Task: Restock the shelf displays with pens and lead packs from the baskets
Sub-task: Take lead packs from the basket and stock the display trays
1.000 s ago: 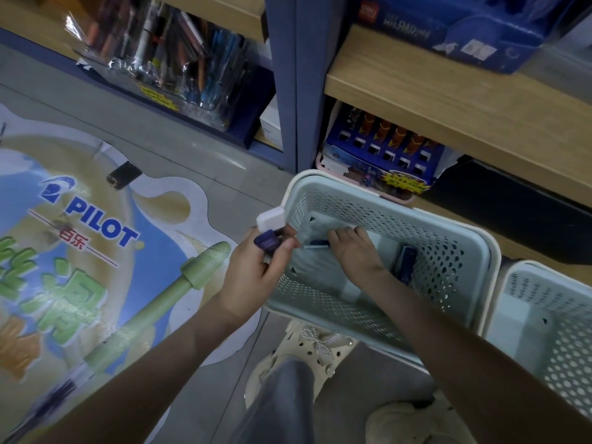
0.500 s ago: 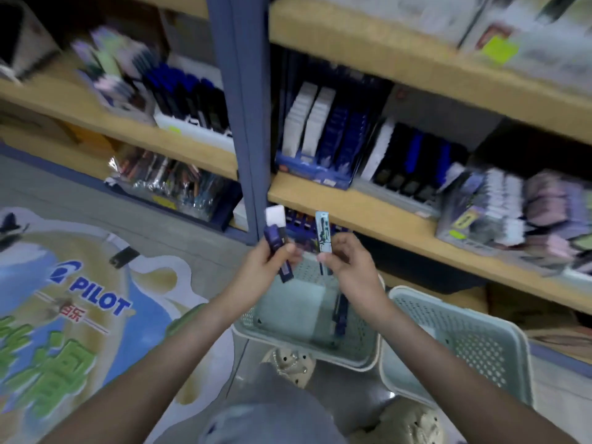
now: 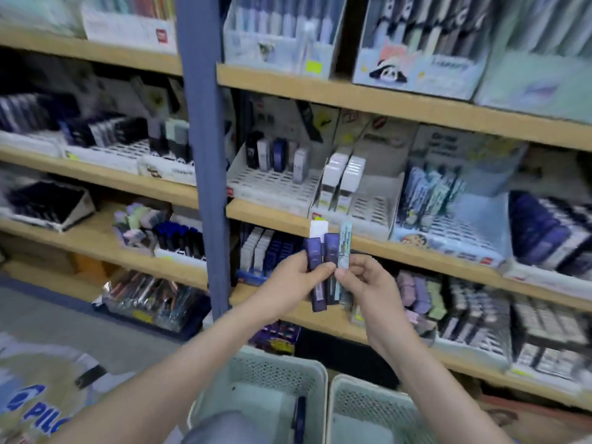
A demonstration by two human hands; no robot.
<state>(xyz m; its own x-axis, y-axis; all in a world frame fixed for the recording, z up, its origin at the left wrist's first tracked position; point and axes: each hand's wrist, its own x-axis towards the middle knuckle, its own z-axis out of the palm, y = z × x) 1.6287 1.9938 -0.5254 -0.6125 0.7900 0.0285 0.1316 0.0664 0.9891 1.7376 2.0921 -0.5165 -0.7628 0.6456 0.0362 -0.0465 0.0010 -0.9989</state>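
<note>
My left hand (image 3: pixel 290 283) grips a small bunch of lead packs (image 3: pixel 315 261), dark purple ones with a white one behind. My right hand (image 3: pixel 365 283) pinches a light blue lead pack (image 3: pixel 344 241) upright against that bunch. Both hands are raised in front of the wooden shelves. Straight ahead stand white slotted display trays (image 3: pixel 272 184) holding a few upright packs, and a blue display (image 3: pixel 448 225) to their right. Two pale green baskets (image 3: pixel 256 370) (image 3: pixel 362 398) sit side by side below my arms, with a dark pen (image 3: pixel 299 418) in the left one.
A blue upright post (image 3: pixel 205 155) divides the shelving. Pens, erasers and packs fill the shelves on both sides. A floor sticker with PILOT lettering (image 3: pixel 35 411) lies at lower left. A grey trouser knee (image 3: pixel 224 427) shows at the bottom.
My view has tilted up from the basket to the shelves. My right hand took the light blue pack out of the basket and brought it against the packs in my left hand.
</note>
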